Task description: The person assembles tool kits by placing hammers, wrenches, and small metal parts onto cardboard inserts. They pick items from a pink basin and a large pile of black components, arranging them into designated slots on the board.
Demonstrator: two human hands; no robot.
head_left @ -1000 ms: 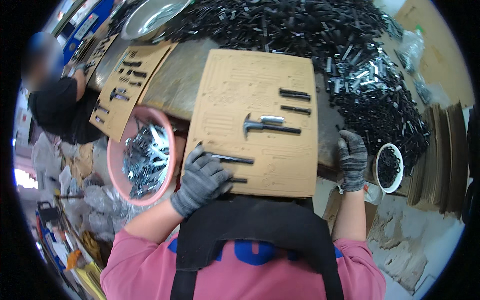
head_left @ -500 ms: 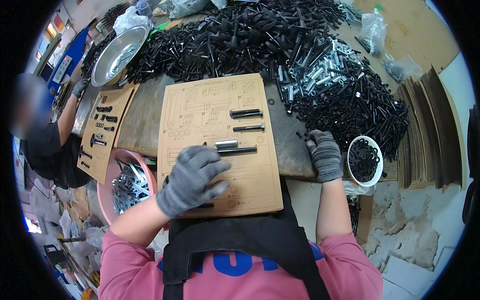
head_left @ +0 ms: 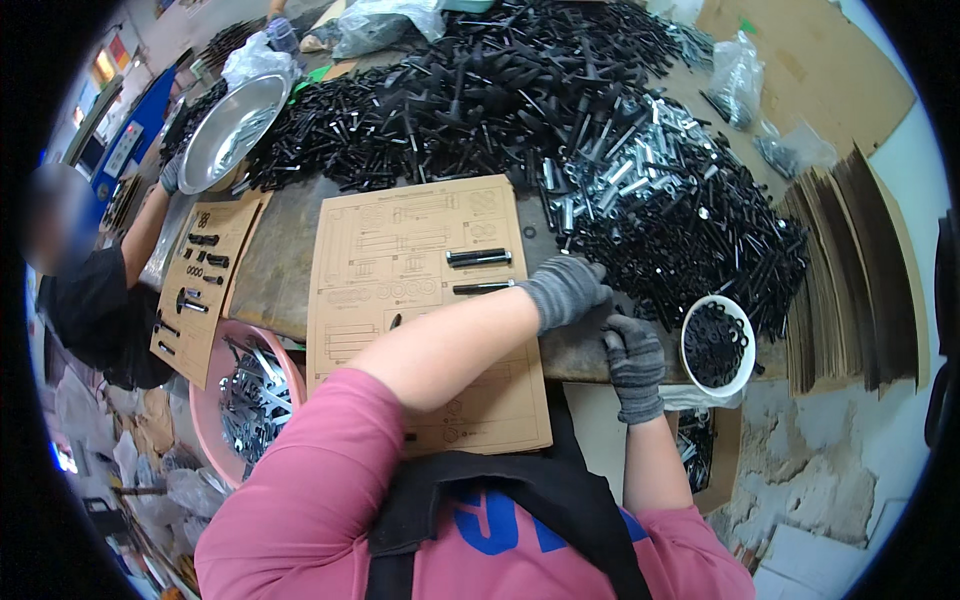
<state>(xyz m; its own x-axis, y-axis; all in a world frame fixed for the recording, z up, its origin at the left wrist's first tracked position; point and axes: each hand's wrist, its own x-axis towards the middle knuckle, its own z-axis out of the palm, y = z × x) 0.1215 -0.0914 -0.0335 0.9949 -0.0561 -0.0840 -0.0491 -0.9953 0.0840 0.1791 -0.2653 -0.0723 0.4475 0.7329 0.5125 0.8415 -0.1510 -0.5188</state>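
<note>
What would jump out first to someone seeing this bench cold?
The huge heap of black and silver bolts covering the far half of the table. Near the front edge, both gloved hands meet at the heap's rim, left hand reaching across a printed cardboard sheet with a few parts laid on it, right hand beside a white bowl of black washers.
</note>
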